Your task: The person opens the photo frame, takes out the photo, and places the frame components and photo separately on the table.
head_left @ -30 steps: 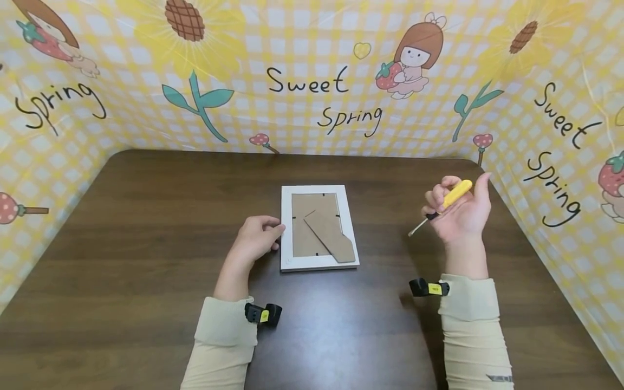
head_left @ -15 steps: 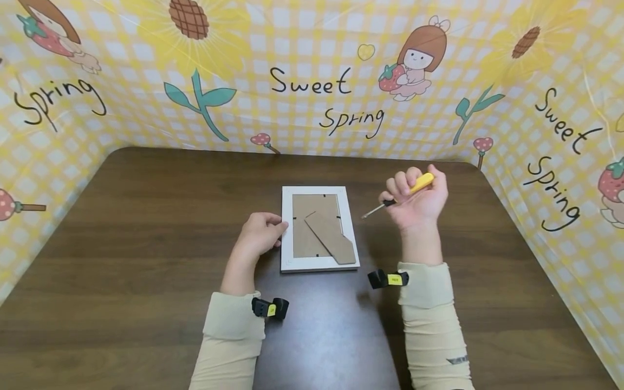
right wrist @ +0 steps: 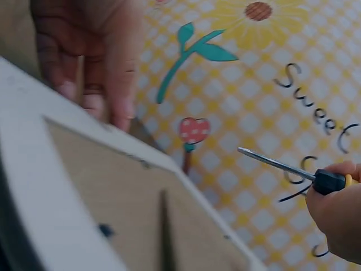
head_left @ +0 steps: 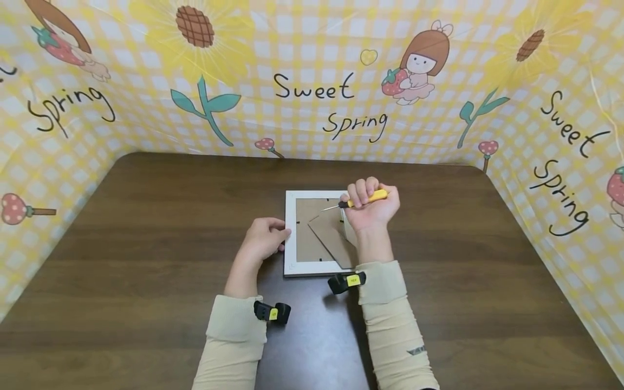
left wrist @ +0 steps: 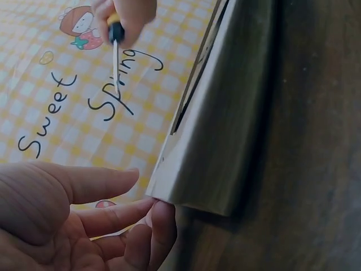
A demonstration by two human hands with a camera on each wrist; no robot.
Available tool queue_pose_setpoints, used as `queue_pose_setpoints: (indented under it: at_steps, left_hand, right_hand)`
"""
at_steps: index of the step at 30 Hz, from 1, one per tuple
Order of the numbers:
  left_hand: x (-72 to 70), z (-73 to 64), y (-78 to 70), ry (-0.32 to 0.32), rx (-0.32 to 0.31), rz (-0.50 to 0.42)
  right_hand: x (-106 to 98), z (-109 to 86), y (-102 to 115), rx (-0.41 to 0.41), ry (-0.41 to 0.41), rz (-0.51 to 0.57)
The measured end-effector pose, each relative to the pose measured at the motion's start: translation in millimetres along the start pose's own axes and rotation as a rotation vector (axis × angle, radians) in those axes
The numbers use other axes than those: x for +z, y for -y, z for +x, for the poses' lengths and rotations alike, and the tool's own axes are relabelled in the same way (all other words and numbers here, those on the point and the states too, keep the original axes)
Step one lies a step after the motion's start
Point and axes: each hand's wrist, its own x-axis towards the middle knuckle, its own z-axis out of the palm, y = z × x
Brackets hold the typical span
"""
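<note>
A picture frame (head_left: 290,254) lies back up on the table, with a white border, a brown backing board (head_left: 308,208) and a slanted stand leg (head_left: 336,244). Small black tabs sit around the board's edge. My left hand (head_left: 263,238) rests at the frame's left edge; in the left wrist view its fingertips (left wrist: 161,212) touch the side, while the thumb stays apart from the other fingers. My right hand (head_left: 372,208) grips a screwdriver (head_left: 377,195) with a yellow handle. The shaft (right wrist: 276,164) points left above the frame's upper right part, its tip apart from the board.
The dark wooden table (head_left: 170,216) extends around the frame. A yellow checked cloth (head_left: 312,49) with printed flowers and lettering stands along the back and both sides. Each sleeve cuff bears a black camera strap (head_left: 273,312).
My right hand has moved left with the screwdriver, from right of the picture frame to above it. The left hand has stayed at the frame's left edge.
</note>
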Motion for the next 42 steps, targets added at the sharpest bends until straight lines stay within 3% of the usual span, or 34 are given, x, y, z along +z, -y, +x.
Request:
queue_pose_setpoints:
  at_steps: [17,42]
  left_hand:
    - [5.5,3.3,2.9,-0.009,-0.001,0.040]
    - [8.9,7.6,4.8,-0.019,0.033,0.132]
  right_hand:
    - [-19.1,10.0,-33.3,0.022,-0.071,-0.054]
    - [-24.1,10.6,-49.6,0.000,-0.127,-0.138]
